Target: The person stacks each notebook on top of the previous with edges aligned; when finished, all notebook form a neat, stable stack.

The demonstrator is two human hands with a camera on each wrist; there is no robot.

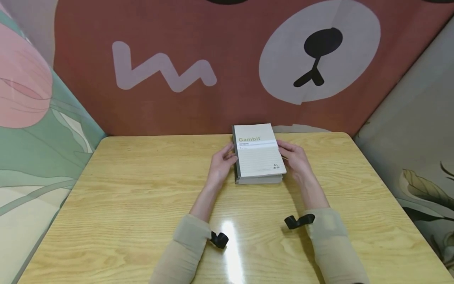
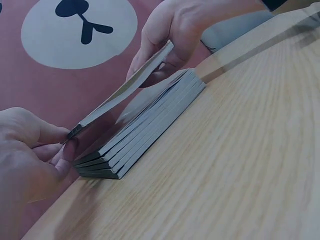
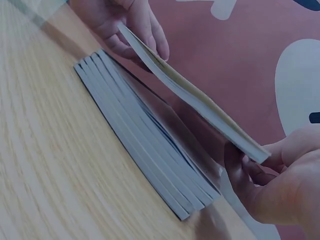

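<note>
Both hands hold one notebook (image 1: 260, 157) with a pale cover reading "Gambit" and a dark spine on its left. My left hand (image 1: 221, 165) pinches the spine edge, thumb on top. My right hand (image 1: 297, 159) grips the opposite edge between thumb and fingers. In the left wrist view the held notebook (image 2: 125, 90) hangs tilted above a stack of several notebooks (image 2: 150, 127), with a gap between them. The right wrist view shows the same stack (image 3: 135, 135) lying on the table, page edges facing the camera.
The wood-grain table (image 1: 142, 197) reaches back to a reddish wall (image 1: 170, 106) printed with a cartoon bear. Patterned walls stand at the left and right. A black strap piece (image 1: 299, 221) sticks out from the right sleeve, another (image 1: 219, 240) from the left.
</note>
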